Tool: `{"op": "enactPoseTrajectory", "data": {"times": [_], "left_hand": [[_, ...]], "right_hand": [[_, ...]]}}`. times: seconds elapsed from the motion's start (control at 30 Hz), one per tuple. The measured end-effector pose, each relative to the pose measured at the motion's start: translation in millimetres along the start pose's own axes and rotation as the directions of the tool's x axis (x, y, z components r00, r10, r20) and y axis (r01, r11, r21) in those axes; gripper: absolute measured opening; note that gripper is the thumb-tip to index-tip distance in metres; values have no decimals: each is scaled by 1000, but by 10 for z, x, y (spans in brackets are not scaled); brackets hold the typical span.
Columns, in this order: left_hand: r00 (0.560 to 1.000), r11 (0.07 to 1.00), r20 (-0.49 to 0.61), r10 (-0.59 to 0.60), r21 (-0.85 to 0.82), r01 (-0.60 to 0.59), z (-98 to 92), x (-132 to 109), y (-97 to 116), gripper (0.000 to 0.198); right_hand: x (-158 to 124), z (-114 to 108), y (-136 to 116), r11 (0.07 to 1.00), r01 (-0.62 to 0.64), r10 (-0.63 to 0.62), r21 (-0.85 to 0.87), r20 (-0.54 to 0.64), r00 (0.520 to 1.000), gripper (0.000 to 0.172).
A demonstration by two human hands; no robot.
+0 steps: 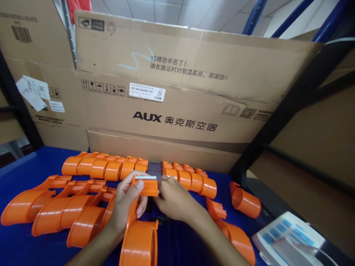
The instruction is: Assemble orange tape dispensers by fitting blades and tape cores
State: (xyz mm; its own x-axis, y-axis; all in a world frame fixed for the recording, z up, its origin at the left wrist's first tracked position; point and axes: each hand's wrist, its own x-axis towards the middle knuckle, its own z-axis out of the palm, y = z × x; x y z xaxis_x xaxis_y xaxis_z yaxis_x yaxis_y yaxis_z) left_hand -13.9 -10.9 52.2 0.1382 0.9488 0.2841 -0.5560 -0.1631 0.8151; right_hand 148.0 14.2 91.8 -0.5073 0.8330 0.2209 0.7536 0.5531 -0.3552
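Observation:
Both my hands meet over the blue table [22, 173] on one orange plastic tape-dispenser body [140, 236]. My left hand [126, 203] grips its front end, thumb on top beside the serrated metal blade [145, 177]. My right hand [172, 197] presses against the same front end from the right, fingers curled. The body's wide round part reaches toward me at the bottom edge. A dark phone [154, 169] stands just behind my hands.
Rows of orange dispenser bodies [100, 168] lie nested at left, behind my hands and at right [245, 201]. Large cardboard boxes [177, 99] wall off the back. A white device with blue keys [288, 236] sits at lower right beside a black rack post [277, 125].

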Motion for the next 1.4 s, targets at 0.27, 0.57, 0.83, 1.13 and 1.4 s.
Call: {"op": "enactPoseTrajectory", "data": {"times": [0.27,0.57,0.83,1.13,1.4], "left_hand": [[996,993,-28,-89,69,91,77,6,-65,31],[995,983,22,-97,156,92,79,-13,-169,28],[997,983,25,-73,173,68,103,4,-123,25],[997,987,-37,-66,143,70,45,22,-112,24],[997,987,-40,-60,146,65,56,5,-91,22]], "right_hand": [[-161,-196,82,949,44,69,313,-342,937,26],[-241,-142,-47,906,137,-8,402,-306,952,12],[-285,-206,-39,916,136,10,377,-360,933,14],[-448,-422,152,954,79,59,290,-437,897,15],[-552,-455,194,990,128,-131,58,59,990,15]]}}
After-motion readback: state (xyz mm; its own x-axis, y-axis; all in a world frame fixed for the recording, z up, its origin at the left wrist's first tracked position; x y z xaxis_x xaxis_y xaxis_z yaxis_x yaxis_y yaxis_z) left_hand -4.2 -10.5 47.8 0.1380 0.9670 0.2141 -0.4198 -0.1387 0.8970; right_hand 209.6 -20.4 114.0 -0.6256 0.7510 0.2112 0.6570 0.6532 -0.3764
